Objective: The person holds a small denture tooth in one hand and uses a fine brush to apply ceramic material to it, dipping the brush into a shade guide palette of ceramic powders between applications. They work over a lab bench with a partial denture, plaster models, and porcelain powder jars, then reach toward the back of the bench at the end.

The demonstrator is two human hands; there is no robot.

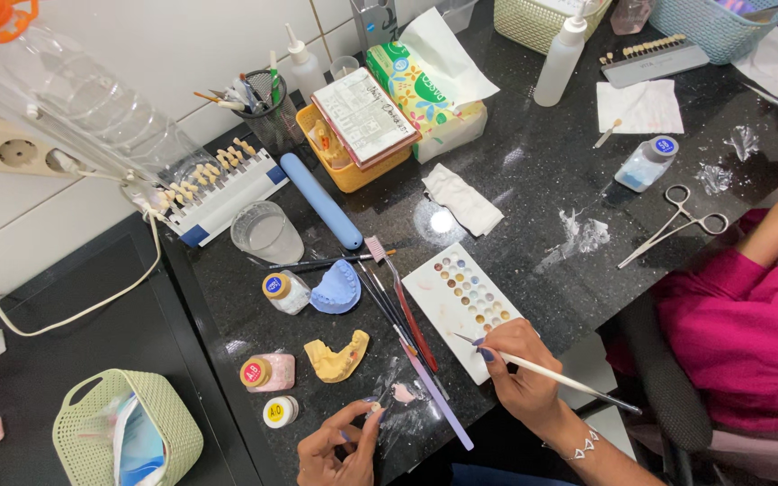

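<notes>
My right hand (520, 364) grips a thin white-handled brush (569, 382), its dark tip touching the lower part of a white palette (447, 310) dotted with small colour wells. At the table's front edge my left hand (339, 445) pinches a small tooth-coloured piece (374, 408) between thumb and finger. A pinkish blob (404, 392) lies on the dark table just right of that piece. Several brushes (402, 315) lie between my two hands.
A yellow jaw cast (337, 357), a blue jaw cast (337, 288), small powder jars (267, 372), a clear cup (266, 232) and a tooth shade guide (218, 184) stand to the left. Scissors-like forceps (673, 225) lie right. A person in a pink sleeve (740, 315) sits at right. A green basket (128, 432) stands lower left.
</notes>
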